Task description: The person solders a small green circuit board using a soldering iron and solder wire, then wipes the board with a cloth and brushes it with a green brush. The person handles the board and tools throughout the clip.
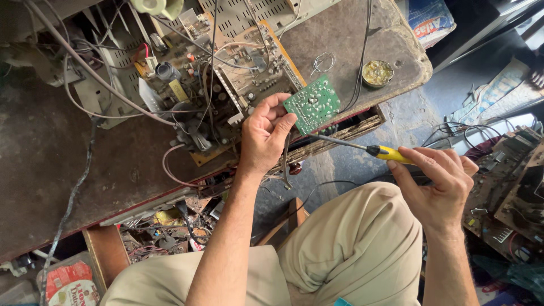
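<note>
Small green circuit board (313, 104) pinched in left hand (263, 135) over workbench (45, 164) edge, long axis tilting up-right. Right hand (439, 184) grips yellow-handled soldering iron (362, 148), tip pointing left, at board's lower edge. Blue-white packet (430, 20) top right; red-white packet (71, 283) bottom left.

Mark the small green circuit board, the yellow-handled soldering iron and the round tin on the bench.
green circuit board (313, 103), head view, middle of its solder side.
soldering iron (388, 152), head view, yellow handle by the right hand's fingertips.
round tin (377, 73), head view, its yellowish contents.
</note>
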Demonstrator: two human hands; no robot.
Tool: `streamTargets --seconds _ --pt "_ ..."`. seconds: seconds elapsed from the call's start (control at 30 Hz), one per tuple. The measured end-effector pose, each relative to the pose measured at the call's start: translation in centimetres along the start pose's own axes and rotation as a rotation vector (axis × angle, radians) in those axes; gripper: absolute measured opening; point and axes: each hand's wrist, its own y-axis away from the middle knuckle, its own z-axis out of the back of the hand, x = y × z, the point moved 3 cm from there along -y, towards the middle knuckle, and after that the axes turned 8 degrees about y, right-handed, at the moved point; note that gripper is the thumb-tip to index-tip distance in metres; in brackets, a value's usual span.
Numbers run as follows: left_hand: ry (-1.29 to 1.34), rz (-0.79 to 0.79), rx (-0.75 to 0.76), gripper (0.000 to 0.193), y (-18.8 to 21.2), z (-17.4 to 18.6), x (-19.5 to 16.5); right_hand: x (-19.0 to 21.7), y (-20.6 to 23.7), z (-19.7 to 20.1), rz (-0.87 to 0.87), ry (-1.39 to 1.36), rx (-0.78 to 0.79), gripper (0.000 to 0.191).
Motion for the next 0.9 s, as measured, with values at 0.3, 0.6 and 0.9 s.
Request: streamTargets --seconds 0.3,0.6,0.9 --pt "0.010 -0.012 0.002 0.033 0.01 -0.07 0.00 -0.13 -0.07 -0.18 0.010 -0.014 -0.007 0.025" --pt "-0.007 -0.014 0.009 0.034 0.05 -0.06 -0.25 -0.18 -0.04 -0.48 0.005 -0.004 0.005 0.025" --pt "0.005 -0.022 0.006 0.033 0.02 0.12 0.01 0.30 -0.16 -0.57 0.004 0.014 0.017 0.026"
